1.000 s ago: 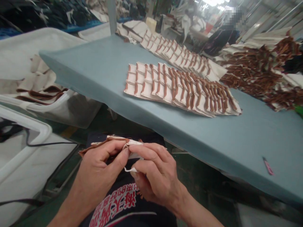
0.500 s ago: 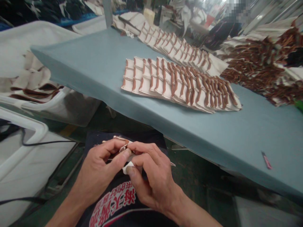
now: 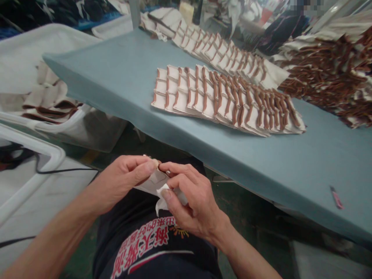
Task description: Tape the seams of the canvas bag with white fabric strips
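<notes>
Above my lap, both hands hold a white fabric piece with a brown edge (image 3: 154, 179). My left hand (image 3: 128, 176) is closed, pinching its upper edge between thumb and forefinger. On the other side my right hand (image 3: 192, 195) is closed as well; its thumb presses a folded white flap (image 3: 162, 195) against the fingers, and its forefinger reaches to the brown edge near my left fingertips. My palms and fingers hide part of the piece. A dark apron with red lettering (image 3: 145, 240) lies beneath.
On the blue table (image 3: 110, 73) lie a front row of overlapping white pieces with brown edges (image 3: 226, 100) and a similar row (image 3: 217, 50) behind. A brown-and-white pile (image 3: 334, 73) rises at right. A small pink tool (image 3: 336, 198) rests near the edge. White bins (image 3: 55, 35) stand at left.
My left hand has shifted slightly up and left, with its thumb now at the upper edge. More of the white fabric shows between my hands. The view has shifted a little.
</notes>
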A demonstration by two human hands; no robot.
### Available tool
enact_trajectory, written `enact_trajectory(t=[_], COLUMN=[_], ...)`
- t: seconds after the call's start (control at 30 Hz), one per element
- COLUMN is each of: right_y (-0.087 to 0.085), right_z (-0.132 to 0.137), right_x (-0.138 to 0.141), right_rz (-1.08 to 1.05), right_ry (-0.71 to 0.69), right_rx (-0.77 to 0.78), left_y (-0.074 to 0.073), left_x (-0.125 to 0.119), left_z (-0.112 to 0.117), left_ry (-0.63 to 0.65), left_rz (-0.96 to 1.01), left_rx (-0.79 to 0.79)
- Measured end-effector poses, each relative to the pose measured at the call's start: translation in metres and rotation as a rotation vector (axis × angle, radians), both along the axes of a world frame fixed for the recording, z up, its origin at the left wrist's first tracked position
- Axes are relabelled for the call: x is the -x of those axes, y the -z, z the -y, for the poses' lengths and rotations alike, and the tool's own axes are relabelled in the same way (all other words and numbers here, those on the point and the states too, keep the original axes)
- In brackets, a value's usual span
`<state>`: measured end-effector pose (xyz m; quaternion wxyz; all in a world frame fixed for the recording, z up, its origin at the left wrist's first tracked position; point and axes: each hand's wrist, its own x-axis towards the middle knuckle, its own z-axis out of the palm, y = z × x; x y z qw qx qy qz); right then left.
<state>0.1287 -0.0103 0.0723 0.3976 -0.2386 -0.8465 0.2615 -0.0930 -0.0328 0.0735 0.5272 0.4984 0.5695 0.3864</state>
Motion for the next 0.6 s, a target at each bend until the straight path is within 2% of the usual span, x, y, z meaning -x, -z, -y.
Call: enact_trajectory(t=[0.1, 0.37, 0.6], right_y=[0.001, 0.001, 0.002], right_z=[0.002, 0.008, 0.016], right_x=[0.0, 0.0, 0.001], right_rz=[-0.017, -0.07, -0.026], right_ry=[-0.004, -0.008, 0.049], right_rx=[0.026, 0.114, -0.02], left_y=[-0.001, -0.001, -0.003], left_x=[-0.006, -0.007, -0.01], left_z=[0.002, 0.014, 0.022], left_ry=[-0.002, -0.008, -0.02], left_rz=[0.017, -0.082, -0.164], left_rx=[0.016, -0.104, -0.18])
